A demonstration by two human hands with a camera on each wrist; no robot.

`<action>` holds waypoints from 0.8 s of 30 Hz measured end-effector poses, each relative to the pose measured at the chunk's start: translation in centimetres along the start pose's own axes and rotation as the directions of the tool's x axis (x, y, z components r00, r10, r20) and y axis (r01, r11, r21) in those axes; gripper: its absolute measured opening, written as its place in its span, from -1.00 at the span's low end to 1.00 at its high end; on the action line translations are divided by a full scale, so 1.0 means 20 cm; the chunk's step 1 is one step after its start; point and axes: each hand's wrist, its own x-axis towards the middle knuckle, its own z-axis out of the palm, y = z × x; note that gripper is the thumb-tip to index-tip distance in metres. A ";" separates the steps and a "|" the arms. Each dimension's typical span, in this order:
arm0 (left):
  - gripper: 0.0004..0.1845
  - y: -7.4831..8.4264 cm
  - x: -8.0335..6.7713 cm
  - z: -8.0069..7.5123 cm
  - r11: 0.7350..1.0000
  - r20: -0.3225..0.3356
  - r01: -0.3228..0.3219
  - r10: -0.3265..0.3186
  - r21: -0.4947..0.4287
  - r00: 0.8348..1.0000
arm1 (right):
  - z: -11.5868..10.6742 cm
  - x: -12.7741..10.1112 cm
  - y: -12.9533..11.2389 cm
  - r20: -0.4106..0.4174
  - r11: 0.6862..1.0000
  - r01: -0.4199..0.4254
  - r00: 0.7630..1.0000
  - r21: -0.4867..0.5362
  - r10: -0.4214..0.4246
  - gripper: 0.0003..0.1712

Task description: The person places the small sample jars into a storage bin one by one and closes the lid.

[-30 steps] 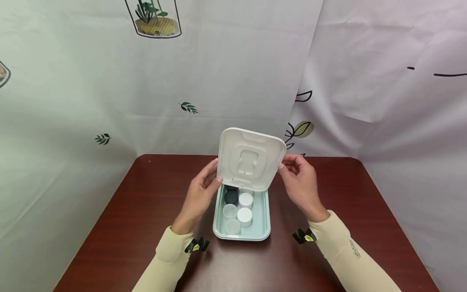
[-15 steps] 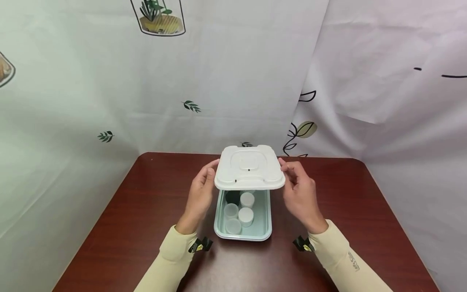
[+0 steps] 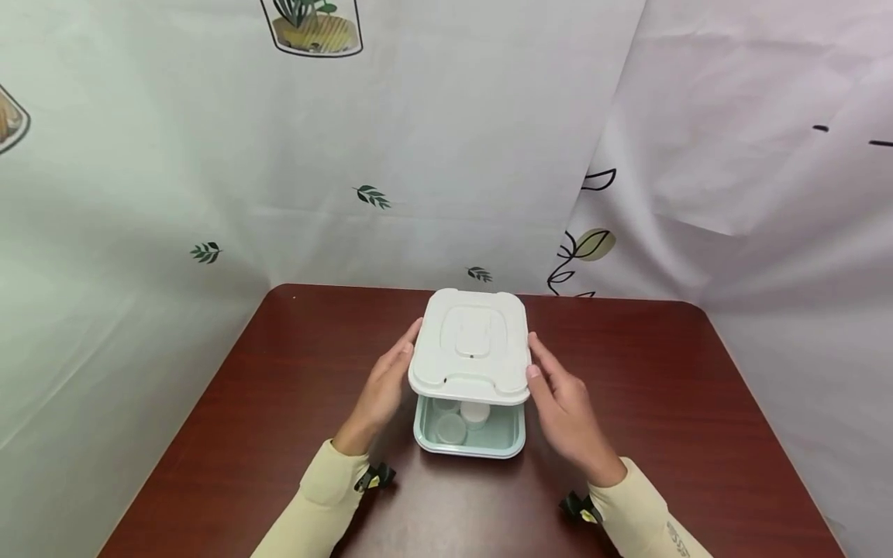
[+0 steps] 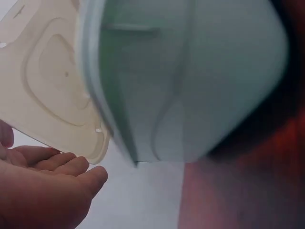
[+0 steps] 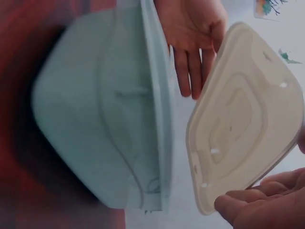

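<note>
A white plastic lid (image 3: 446,333) is tilted over the pale green box (image 3: 502,451), covering its far part. My left hand (image 3: 377,399) holds the lid's left edge, and my right hand (image 3: 568,415) grips the right edge. Under the lid's near side, a translucent round jar (image 3: 451,430) and a white-capped jar (image 3: 475,415) show inside the box; the other contents are hidden. From the right wrist view, a gap separates the lid's underside (image 5: 238,109) from the box rim (image 5: 162,109). Fingers of the left hand (image 4: 43,191) lie along the lid's edge in the left wrist view.
The box stands on a dark reddish-brown table (image 3: 321,341) with rounded far corners. Behind it hangs a pale curtain (image 3: 453,139) printed with leaves and plants. Black wrist straps (image 3: 374,477) sit over both cream sleeves (image 3: 314,504).
The lid has swung from steeply raised, underside showing, to top side up, and has come down and nearer over the box. Both hands moved with it, and fewer jars show now.
</note>
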 end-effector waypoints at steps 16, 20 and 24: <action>-0.41 -0.12 -0.18 0.03 0.953 0.065 -0.033 0.014 0.300 0.998 | 0.08 -0.21 0.08 0.195 0.998 0.016 0.981 -0.062 -0.004 -0.12; -0.40 -0.12 -0.21 0.05 0.909 0.110 -0.079 0.036 0.409 0.993 | 0.08 -0.23 0.10 0.182 0.997 0.033 0.983 -0.074 -0.019 -0.08; -0.39 -0.12 -0.22 0.07 0.886 0.131 -0.102 0.047 0.452 0.990 | 0.08 -0.25 0.12 0.176 0.995 0.035 0.984 -0.094 -0.018 -0.07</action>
